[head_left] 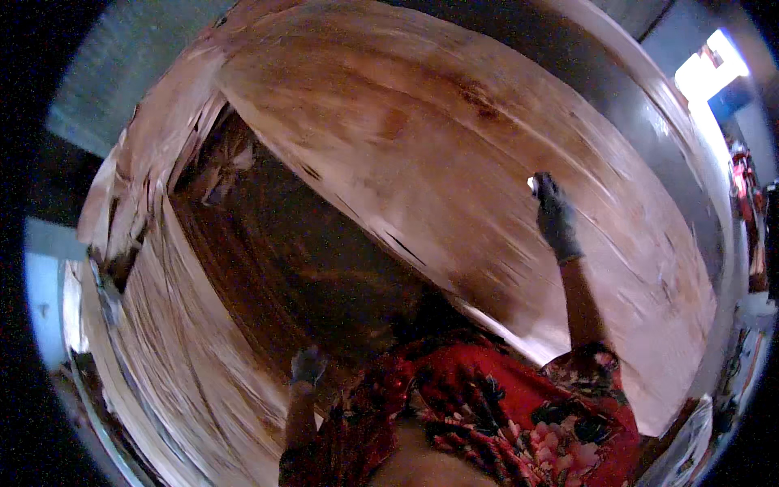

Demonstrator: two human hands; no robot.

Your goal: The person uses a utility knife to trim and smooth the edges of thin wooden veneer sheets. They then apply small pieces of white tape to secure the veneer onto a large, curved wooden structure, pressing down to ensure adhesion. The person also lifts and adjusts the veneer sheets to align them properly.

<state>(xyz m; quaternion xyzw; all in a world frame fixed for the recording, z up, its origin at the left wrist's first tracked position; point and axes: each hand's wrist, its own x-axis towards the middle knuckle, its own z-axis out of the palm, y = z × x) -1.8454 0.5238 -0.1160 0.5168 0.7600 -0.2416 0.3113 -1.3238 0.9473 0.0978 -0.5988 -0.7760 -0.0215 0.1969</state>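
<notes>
A broad sheet of reddish-brown wood veneer [389, 154] with grain streaks and small splits spreads across the middle and right. Over it is my right hand [557, 221] in a dark grey glove, its fingers closed round a small white thing [532, 184] too small to name. My left hand [308, 367], in a grey glove, is low at the left of my body, by the edge of a darker brown surface [324, 252]. Its fingers are dim and blurred, so whether it holds anything does not show.
Layered, torn-edged veneer sheets [195, 325] lie along the left side. Beyond the veneer's far right edge runs a smooth grey surface [649, 122]. A bright window [714, 69] and red items [742, 174] are at the far right, with clear plastic [690, 438] at the lower right.
</notes>
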